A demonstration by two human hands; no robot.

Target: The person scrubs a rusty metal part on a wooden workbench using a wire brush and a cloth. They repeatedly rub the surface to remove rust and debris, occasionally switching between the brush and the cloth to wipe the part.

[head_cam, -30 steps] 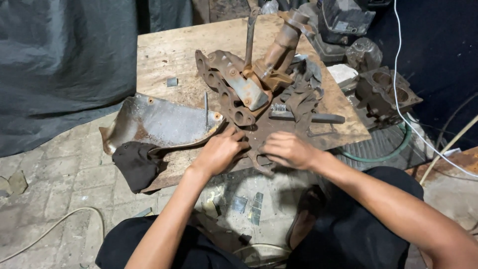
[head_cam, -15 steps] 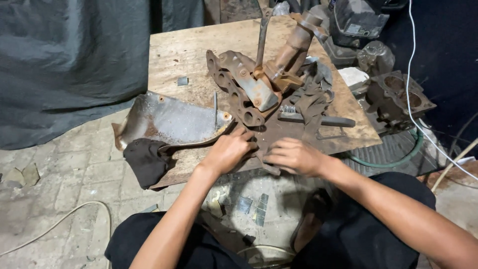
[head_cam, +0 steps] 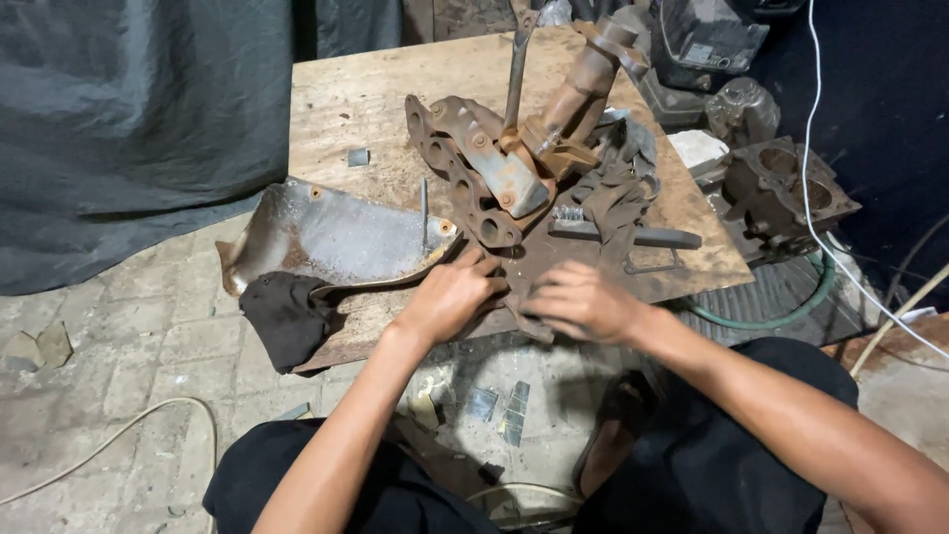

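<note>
Dark rag (head_cam: 285, 314) and curved metal shield (head_cam: 336, 240) lie left of left hand (head_cam: 450, 297). Left hand palm down, fingers curled on thin rusty gasket (head_cam: 522, 314) at near edge of desk (head_cam: 356, 104). Right hand (head_cam: 583, 302) just beside it, fingers pinching same gasket. Rusty manifold (head_cam: 474, 183) beyond both hands; wire brush (head_cam: 618, 233) beyond right hand.

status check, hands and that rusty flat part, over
Left hand and right hand both pressed on rusty flat metal gasket at board edge. Rusty exhaust manifold close behind.
</note>
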